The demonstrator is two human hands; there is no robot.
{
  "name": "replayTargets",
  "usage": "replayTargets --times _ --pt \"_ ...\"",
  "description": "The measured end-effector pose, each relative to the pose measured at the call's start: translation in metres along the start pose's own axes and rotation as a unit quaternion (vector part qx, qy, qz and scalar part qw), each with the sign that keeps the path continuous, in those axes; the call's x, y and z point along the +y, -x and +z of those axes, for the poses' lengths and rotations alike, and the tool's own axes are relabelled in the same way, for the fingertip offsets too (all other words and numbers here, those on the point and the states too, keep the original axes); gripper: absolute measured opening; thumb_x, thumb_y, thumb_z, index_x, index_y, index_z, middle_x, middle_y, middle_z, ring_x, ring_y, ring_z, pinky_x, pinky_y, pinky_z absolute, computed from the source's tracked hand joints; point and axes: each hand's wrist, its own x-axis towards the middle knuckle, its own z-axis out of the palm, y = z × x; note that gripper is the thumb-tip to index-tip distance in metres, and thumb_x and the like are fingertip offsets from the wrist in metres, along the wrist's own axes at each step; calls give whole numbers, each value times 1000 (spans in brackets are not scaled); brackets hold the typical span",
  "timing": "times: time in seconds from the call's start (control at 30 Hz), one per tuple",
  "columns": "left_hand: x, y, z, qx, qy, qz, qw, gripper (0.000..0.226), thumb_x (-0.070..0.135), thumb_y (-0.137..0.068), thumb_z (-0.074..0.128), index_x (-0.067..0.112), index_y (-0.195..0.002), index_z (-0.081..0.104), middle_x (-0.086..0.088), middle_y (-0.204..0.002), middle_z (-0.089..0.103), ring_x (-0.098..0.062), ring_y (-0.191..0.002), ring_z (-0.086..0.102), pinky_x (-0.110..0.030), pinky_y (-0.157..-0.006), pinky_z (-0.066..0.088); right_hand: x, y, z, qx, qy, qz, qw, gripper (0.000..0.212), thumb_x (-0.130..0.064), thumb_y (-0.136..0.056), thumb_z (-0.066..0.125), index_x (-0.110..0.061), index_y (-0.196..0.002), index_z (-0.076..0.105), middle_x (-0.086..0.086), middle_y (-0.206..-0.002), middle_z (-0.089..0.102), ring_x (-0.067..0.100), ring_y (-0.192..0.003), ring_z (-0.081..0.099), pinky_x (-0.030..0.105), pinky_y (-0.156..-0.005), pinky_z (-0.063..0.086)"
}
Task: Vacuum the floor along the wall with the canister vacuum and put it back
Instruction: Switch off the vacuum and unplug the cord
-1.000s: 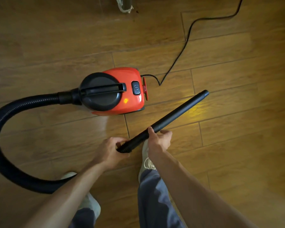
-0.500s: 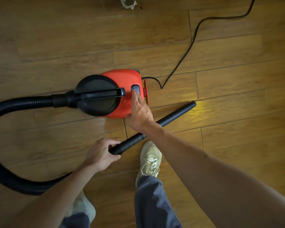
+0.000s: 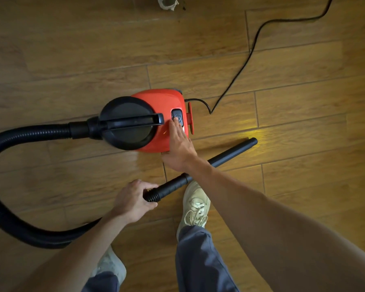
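Right hand (image 3: 178, 148): fingers (image 3: 177, 131) straight and held together, palm down over the rear of the red vacuum (image 3: 156, 104), with a fingertip on the black switch (image 3: 177, 117); nothing is grasped. Left hand (image 3: 133, 201): fingers and thumb curled round the ribbed near end of the black tube (image 3: 230, 153), a firm grip. The tube runs from the left hand up and to the right, passing beneath the right wrist, and its open end lies well to the right of the right hand; whether that end touches the floor (image 3: 72, 49) cannot be told. The vacuum stands on the wooden floor directly under and ahead of the right hand, its black carry handle (image 3: 133, 122) just left of the fingertips. The black hose (image 3: 19, 135) leaves the vacuum on the side away from the right hand, curves round to the far left and returns under the left forearm towards the left hand. The power cord (image 3: 251, 49) exits the vacuum just right of the right fingertips and trails away beyond them. A pale shoe (image 3: 195, 205) is planted just right of the left hand, below the tube.
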Motion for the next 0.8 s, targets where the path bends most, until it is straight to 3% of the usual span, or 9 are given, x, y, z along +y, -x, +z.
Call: replayTargets --times 0.07,0.13,0.23,0.3,0.37,0.53,0.63,0.7,0.8 --pt "-3 1 2 -7 -2 1 1000 52 35 -77 79 41 -126 61 10 -105 56 -11 -92 54 -26 -72 41 19 11 10 140 -55 30 988 78 -7 -84 61 -7 -151 21 13 -152 32 27 -141 32 44 -115 35" --pt "-8 0 5 -6 20 1 1000 50 29 -76 79 41 -122 63 12 -102 60 -10 -94 59 -26 -72 43 38 23 26 234 -104 138 957 52 -14 -87 59 -6 -134 39 13 -132 45 30 -121 47 43 -102 45" --pt "-12 0 8 2 35 14 999 44 18 -76 78 38 -115 70 19 -83 62 -4 -78 61 -23 -62 46 68 32 58 171 -234 354 889 56 -33 -86 67 -5 -123 37 16 -125 45 35 -111 53 43 -95 49" --pt "-18 -4 13 -4 19 24 1000 43 18 -76 77 37 -114 70 19 -81 61 -5 -75 60 -24 -58 46 78 35 71 108 -330 438 829 52 -42 -82 74 -6 -107 45 15 -110 56 31 -93 61 44 -89 57" --pt "-24 -8 19 -9 7 35 999 42 19 -77 76 38 -114 70 22 -80 54 -7 -74 56 -25 -55 43 81 34 81 60 -411 459 785 42 -43 -82 77 -9 -93 54 12 -95 63 25 -81 64 42 -74 63" --pt "-50 -26 38 -33 10 25 999 47 18 -71 79 45 -108 68 11 -88 62 -20 -88 63 -38 -75 55 81 17 109 56 -546 455 701 43 -22 -87 76 -2 -119 55 20 -100 70 23 -70 70 28 -37 53" --pt "-69 -42 50 -40 -1 37 998 52 25 -64 76 54 -105 60 6 -97 62 -25 -99 61 -45 -83 52 85 8 126 81 -561 443 694 32 -14 -88 72 -2 -112 55 23 -102 69 27 -76 73 31 -44 58" --pt "-80 -50 54 -38 -25 48 998 49 19 -67 77 41 -110 66 3 -91 54 -27 -93 58 -43 -80 52 82 5 135 90 -579 433 685 23 -12 -89 71 -4 -103 53 23 -104 68 29 -81 73 37 -58 62" --pt "-98 -66 48 3 -69 74 995 46 11 -75 75 39 -111 66 2 -86 48 -26 -84 55 -38 -70 48 77 -7 152 119 -605 430 660 34 -15 -91 70 -6 -117 51 19 -106 67 25 -75 71 41 -73 63"
